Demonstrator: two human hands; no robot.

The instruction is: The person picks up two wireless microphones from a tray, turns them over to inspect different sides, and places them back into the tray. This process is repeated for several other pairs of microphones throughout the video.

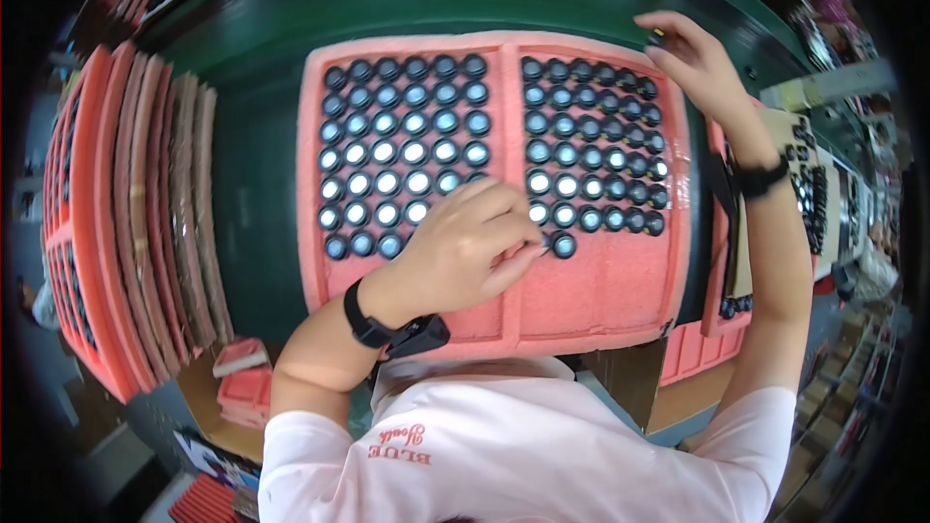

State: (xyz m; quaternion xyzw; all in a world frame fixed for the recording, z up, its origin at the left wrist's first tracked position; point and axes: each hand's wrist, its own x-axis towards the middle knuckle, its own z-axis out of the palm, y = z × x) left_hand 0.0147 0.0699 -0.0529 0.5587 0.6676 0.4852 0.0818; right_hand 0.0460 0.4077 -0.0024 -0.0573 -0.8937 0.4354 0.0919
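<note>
A pink foam tray [610, 300] lies in front of me, split by a ridge into two halves. Rows of small round black parts [387, 123] with shiny tops stand in both halves. My left hand [460, 247] is closed over the ridge, its fingertips low beside the last round part [563, 245] of the right half. What its fingers hold, if anything, is hidden. Out past the tray's far right corner, my right hand [690, 56] pinches a small black part [656, 37] with a yellow mark.
Upright pink trays [116, 213] are stacked along the left. The tray rests on a dark green surface [262, 174]. To the right, more black parts [819, 208] lie on a light board. Pink foam pieces [244, 383] sit low at the left, and a cardboard box [625, 383] stands below the tray.
</note>
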